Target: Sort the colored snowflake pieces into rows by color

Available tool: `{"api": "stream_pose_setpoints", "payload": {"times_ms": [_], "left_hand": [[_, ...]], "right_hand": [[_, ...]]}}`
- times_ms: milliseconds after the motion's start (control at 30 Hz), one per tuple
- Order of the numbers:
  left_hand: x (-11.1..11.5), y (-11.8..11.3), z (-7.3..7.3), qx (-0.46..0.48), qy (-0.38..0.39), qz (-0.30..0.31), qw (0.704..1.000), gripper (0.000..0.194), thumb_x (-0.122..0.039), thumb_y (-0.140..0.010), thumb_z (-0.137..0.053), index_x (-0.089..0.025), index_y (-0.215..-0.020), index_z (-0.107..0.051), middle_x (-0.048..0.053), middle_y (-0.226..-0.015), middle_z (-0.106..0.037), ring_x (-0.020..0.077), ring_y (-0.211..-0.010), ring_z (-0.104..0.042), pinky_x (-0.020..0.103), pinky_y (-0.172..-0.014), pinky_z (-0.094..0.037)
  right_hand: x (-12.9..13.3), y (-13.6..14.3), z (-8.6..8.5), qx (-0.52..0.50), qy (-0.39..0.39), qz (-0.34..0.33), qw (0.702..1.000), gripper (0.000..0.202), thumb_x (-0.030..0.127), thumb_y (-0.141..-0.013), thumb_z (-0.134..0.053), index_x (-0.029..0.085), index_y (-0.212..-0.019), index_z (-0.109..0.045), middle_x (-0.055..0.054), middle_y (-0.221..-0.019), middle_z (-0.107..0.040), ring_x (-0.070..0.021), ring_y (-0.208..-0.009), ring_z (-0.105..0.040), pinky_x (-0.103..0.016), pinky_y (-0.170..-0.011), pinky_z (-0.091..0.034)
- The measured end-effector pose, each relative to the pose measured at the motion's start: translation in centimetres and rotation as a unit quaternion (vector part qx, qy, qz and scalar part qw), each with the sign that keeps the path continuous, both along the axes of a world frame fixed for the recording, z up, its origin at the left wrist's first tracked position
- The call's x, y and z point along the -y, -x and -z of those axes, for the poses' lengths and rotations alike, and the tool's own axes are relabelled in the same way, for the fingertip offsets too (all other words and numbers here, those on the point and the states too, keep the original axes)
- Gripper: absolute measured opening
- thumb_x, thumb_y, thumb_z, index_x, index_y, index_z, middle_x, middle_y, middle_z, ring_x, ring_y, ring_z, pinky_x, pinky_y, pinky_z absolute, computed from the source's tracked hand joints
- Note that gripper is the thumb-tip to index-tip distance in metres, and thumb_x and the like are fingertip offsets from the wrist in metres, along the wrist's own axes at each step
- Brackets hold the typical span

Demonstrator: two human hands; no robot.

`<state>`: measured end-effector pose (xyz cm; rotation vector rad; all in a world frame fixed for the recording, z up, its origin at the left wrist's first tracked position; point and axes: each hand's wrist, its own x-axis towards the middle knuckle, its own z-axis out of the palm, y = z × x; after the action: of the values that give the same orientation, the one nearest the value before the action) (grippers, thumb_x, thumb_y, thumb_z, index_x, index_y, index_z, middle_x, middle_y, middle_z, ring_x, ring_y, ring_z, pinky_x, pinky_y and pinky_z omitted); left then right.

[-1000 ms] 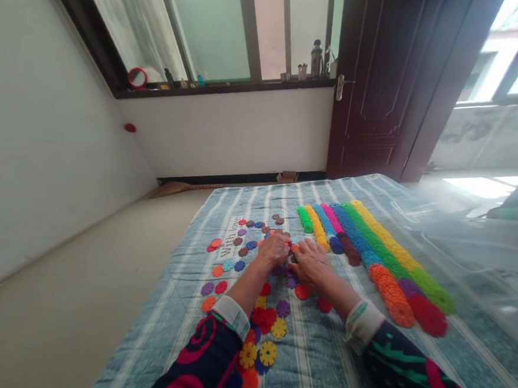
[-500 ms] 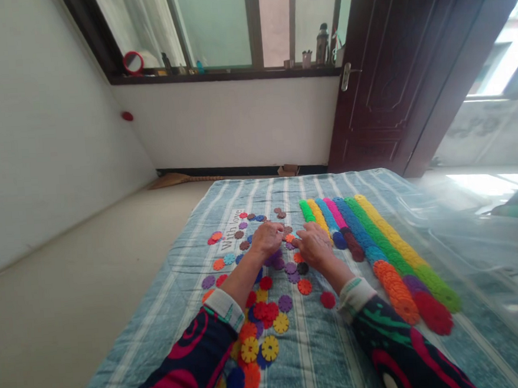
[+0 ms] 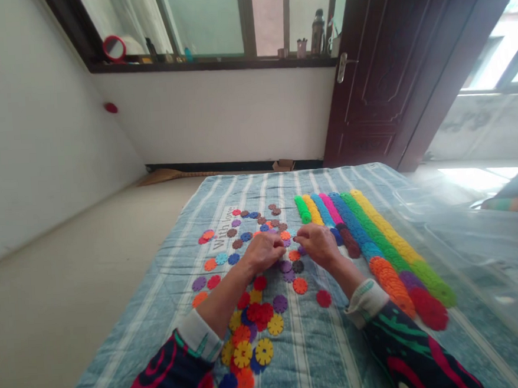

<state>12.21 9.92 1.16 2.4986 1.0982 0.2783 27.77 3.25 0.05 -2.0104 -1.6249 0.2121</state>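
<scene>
Loose plastic snowflake discs in many colours lie scattered over the striped cloth, some overlapping in a pile nearer me. My left hand is closed above the middle of the scatter, thumb against fingers; whatever it may hold is hidden. Facing it, my right hand pinches what looks like a small brown disc, seen edge-on at the fingertips. A black disc and an orange disc lie just below the hands. To the right, overlapping discs form long rows by colour, among them a yellow row.
A clear plastic box stands at the right side of the cloth. Beyond the far edge are a wall, a dark door and a windowsill with a red mirror and a flask.
My hands have drawn slightly apart, and the right fingers have closed into a pinch. The left hand has come a little lower and nearer me. The view has shifted slightly.
</scene>
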Motion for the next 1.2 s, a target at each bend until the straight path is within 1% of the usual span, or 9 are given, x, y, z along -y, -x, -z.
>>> {"api": "stream_pose_setpoints", "payload": {"times_ms": [133, 333, 433, 533, 633, 733, 833, 933, 1200], "left_hand": [[2.5, -0.9, -0.3, -0.060, 0.000, 0.038, 0.997, 0.016, -0.033, -0.072, -0.059, -0.020, -0.070, -0.068, 0.001, -0.066, -0.064, 0.0164, -0.068, -0.059, 0.024, -0.057, -0.035], [3.6, -1.6, -0.8, -0.107, -0.033, 0.040, 0.993, 0.009, -0.027, -0.070, -0.058, -0.021, -0.070, -0.064, 0.003, -0.074, -0.065, 0.0189, -0.072, -0.060, 0.025, -0.058, -0.034], [3.5, -1.5, -0.7, -0.076, -0.007, 0.024, 0.997, 0.003, -0.022, -0.065, -0.060, -0.019, -0.065, -0.059, 0.001, -0.069, -0.061, 0.0165, -0.067, -0.057, 0.025, -0.057, -0.034], [3.1, -1.0, -0.4, -0.008, 0.043, 0.003, 0.999, 0.008, -0.020, -0.062, -0.061, -0.018, -0.059, -0.054, -0.002, -0.061, -0.056, 0.0134, -0.062, -0.052, 0.023, -0.056, -0.034], [2.5, -0.6, -0.4, 0.062, 0.090, 0.002, 0.994, 0.013, -0.024, -0.065, -0.058, -0.018, -0.055, -0.052, -0.004, -0.054, -0.051, 0.0112, -0.056, -0.048, 0.023, -0.054, -0.034], [1.8, -1.2, -0.9, 0.118, 0.103, 0.007, 0.988, 0.014, -0.026, -0.065, -0.058, -0.017, -0.055, -0.054, -0.005, -0.052, -0.049, 0.0099, -0.053, -0.046, 0.023, -0.053, -0.034], [1.0, -3.1, -1.5, 0.148, 0.093, 0.007, 0.985, 0.011, -0.023, -0.065, -0.058, -0.017, -0.056, -0.058, -0.005, -0.053, -0.053, 0.0100, -0.054, -0.048, 0.022, -0.053, -0.035], [0.4, -6.0, -1.9, 0.158, 0.065, 0.000, 0.985, 0.010, -0.021, -0.066, -0.058, -0.016, -0.059, -0.063, -0.004, -0.054, -0.056, 0.0106, -0.056, -0.051, 0.022, -0.054, -0.037], [-0.7, -13.5, -1.5, 0.100, 0.001, 0.022, 0.995, 0.011, -0.016, -0.068, -0.061, -0.014, -0.068, -0.072, 0.000, -0.064, -0.066, 0.0124, -0.065, -0.057, 0.023, -0.060, -0.041]], "right_hand": [[0.6, 0.4, -0.2, -0.001, 0.023, 0.013, 1.000, 0.018, 0.028, -0.084, -0.056, 0.022, -0.078, -0.072, -0.002, -0.082, -0.072, -0.0153, -0.079, -0.060, -0.025, -0.063, -0.033], [1.1, 1.1, -0.5, 0.015, 0.068, 0.037, 0.997, 0.021, 0.025, -0.083, -0.053, 0.023, -0.081, -0.074, -0.004, -0.084, -0.073, -0.0167, -0.079, -0.062, -0.026, -0.061, -0.033], [1.3, 1.2, -0.5, 0.038, 0.077, 0.027, 0.996, 0.022, 0.026, -0.085, -0.051, 0.022, -0.082, -0.073, -0.005, -0.087, -0.072, -0.0172, -0.081, -0.062, -0.026, -0.062, -0.033], [1.8, 0.3, -0.9, 0.107, 0.037, 0.037, 0.993, 0.024, 0.024, -0.088, -0.047, 0.020, -0.089, -0.071, -0.008, -0.095, -0.069, -0.0187, -0.088, -0.059, -0.028, -0.070, -0.035], [2.5, -2.3, -1.5, 0.181, 0.017, 0.069, 0.981, 0.023, 0.022, -0.089, -0.048, 0.018, -0.093, -0.070, -0.012, -0.104, -0.064, -0.0234, -0.100, -0.052, -0.033, -0.080, -0.034], [3.1, -5.5, -2.0, 0.194, 0.068, 0.103, 0.973, 0.021, 0.030, -0.085, -0.056, 0.019, -0.095, -0.071, -0.013, -0.113, -0.059, -0.0293, -0.111, -0.044, -0.039, -0.086, -0.032], [3.3, -7.7, -1.9, 0.179, 0.115, 0.102, 0.972, 0.023, 0.037, -0.083, -0.060, 0.023, -0.096, -0.071, -0.012, -0.117, -0.057, -0.0307, -0.115, -0.041, -0.042, -0.088, -0.031], [3.3, -8.6, -1.4, 0.173, 0.131, 0.088, 0.972, 0.024, 0.040, -0.081, -0.061, 0.025, -0.098, -0.071, -0.010, -0.115, -0.057, -0.0305, -0.116, -0.041, -0.043, -0.090, -0.030], [3.5, -9.3, -0.3, 0.151, 0.102, 0.088, 0.979, 0.028, 0.038, -0.078, -0.065, 0.026, -0.104, -0.068, -0.008, -0.112, -0.058, -0.0272, -0.112, -0.043, -0.039, -0.089, -0.030]]}}
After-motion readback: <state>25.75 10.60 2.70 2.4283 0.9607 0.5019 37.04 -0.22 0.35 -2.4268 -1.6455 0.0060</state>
